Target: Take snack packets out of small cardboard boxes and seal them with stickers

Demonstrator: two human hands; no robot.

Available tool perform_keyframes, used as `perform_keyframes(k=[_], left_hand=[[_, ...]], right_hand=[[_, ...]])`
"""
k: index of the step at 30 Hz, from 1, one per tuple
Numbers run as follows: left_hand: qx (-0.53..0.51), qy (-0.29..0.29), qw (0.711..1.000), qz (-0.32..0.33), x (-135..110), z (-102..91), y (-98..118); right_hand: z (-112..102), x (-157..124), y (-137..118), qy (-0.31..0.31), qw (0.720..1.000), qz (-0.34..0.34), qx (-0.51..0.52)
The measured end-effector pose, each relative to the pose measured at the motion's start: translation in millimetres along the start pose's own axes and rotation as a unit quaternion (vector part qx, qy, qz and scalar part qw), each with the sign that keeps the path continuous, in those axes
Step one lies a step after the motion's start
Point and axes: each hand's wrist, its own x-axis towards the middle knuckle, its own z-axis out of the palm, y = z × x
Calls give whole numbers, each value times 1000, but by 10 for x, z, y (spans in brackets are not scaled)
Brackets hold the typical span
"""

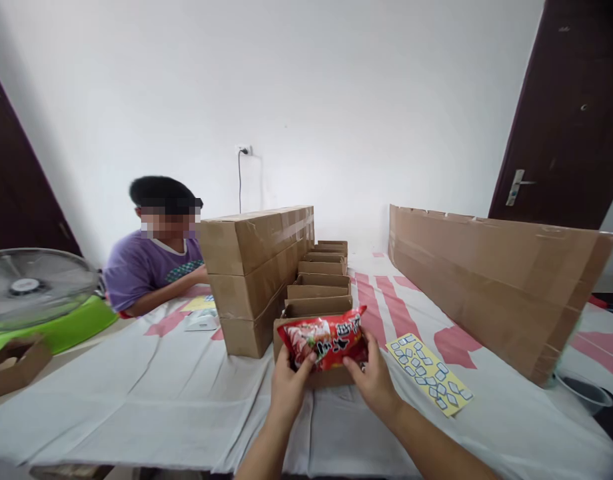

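The left hand and the right hand were closed on opposite ends of a red packet, with thumbs laid in front and most fingers hidden behind. The packet was held slightly tilted above the nearest open box, just right of the carton stack; whether the box was touched by it could not be told. Both ends were probably gripped because a soft packet would sag from one.

Beneath everything, a white cloth was spread, perhaps for the table's protection. Well to the right of the carton stack, a long cardboard panel was stood on edge, seemingly as a side screen. To the stack's left, a person was seated, partly screened by it. The stack itself was built three layers high and bound with clear tape, presumably for steadiness. Along its right side, a row of open boxes was lined up, likely for easy reach. Farther right of the stack, a yellow sheet was laid flat, covered with small outlined pale shapes; no words could be read there.

On the packet, large dark pale-edged characters were printed, but no brand could be made out with certainty.
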Motion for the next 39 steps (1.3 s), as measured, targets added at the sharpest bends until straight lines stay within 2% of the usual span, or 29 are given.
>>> perform_keyframes(k=[3,5,9,13,19,22,24,26,28,30,31,33,35,39], left_hand=[[32,17,999,10,338,53,186],[38,19,999,13,509,62,235],[39,0,999,20,604,25,188],[28,-34,999,16,422,-75,31],[35,-71,997,-18,-42,-359,-306],[62,-49,996,-43,-200,-502,-524],[80,-28,995,-61,-265,-575,-641],[117,19,991,-59,-327,-622,-698],[209,89,974,15,-412,-626,-683],[323,115,927,154,-525,-575,-620],[371,98,897,220,-586,-529,-583],[432,31,852,296,-690,-414,-525],[470,-7,827,308,-746,-296,-512],[517,-22,813,268,-698,-157,-577]], right_hand=[[91,381,-151,34,999,6,17],[147,538,-212,48,999,4,12],[189,564,-220,62,998,-9,9],[193,262,-88,55,998,-3,12],[303,-536,287,-4,1000,11,-10],[344,-819,407,-38,999,27,-27],[348,-916,440,-54,997,39,-25],[340,-955,446,-60,997,51,-19],[330,-959,433,-58,996,62,-19],[319,-951,409,-58,996,67,-21],[314,-946,396,-59,996,68,-21],[304,-942,372,-62,996,67,-19],[297,-942,357,-63,996,65,-17],[291,-949,355,-38,998,54,-3]])
